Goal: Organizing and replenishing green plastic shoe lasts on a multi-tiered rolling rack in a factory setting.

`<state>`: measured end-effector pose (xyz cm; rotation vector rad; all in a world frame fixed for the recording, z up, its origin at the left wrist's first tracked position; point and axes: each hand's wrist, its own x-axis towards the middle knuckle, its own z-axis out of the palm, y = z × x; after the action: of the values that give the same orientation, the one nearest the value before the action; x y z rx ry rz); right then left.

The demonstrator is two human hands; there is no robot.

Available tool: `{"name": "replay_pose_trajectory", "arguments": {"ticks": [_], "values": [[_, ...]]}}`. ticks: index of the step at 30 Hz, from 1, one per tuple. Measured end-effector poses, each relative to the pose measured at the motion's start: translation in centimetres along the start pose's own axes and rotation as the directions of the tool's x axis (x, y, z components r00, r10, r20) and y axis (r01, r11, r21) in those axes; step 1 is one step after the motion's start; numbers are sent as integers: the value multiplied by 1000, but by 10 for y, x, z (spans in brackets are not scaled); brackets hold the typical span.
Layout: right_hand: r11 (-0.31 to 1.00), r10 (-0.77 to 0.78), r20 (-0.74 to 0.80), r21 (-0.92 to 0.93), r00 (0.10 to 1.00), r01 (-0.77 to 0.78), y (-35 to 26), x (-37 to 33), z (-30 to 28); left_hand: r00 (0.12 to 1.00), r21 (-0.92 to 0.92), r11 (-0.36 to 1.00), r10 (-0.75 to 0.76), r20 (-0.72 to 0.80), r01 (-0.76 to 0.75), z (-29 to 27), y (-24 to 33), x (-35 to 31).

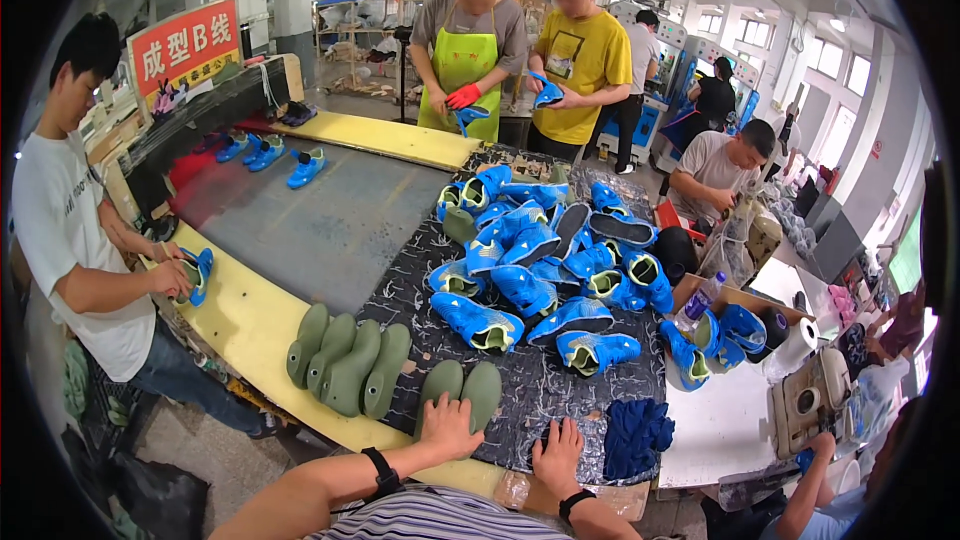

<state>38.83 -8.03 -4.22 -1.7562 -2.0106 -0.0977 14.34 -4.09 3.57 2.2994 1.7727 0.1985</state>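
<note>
My left hand grips the near ends of a pair of green shoe lasts standing side by side at the table's front. To their left stands a row of several more green shoe lasts. My right hand lies palm down on the black-covered tabletop, fingers stretched out and apart, with nothing seen in it. Beside it on the right is a crumpled dark blue cloth. Beyond my hands rises a heap of blue shoes with pale green linings, lying at all angles.
A grey conveyor belt with yellow edge boards carries several blue shoes. One worker on the left holds a blue shoe; others stand across the table. At right, a white table bears a sewing machine and bottle.
</note>
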Motion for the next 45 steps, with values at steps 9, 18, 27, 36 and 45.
{"name": "replay_pose_trajectory", "arguments": {"ticks": [9, 18, 27, 36, 45], "values": [[1000, 15, -3, -14, 1000, -15, -2, -3, 3, 1000, -63, 998, 24, -16, -25, 5, -6, -5], [1000, 21, 17, -21, 1000, -20, -2, 6, 9, 999, -87, 996, 21, -44, -25, 3, -11, 3], [999, 36, 40, -20, 999, -35, -4, -7, 1, 992, -55, 997, 47, -116, -54, 7, -6, -10], [999, 9, 32, -40, 999, -8, 1, -4, 15, 998, -10, 1000, 0, -68, -1, 17, -10, -3], [997, 26, 33, -76, 999, -24, -2, 1, 21, 996, -66, 997, 26, -88, -32, 5, -13, 2]]}}
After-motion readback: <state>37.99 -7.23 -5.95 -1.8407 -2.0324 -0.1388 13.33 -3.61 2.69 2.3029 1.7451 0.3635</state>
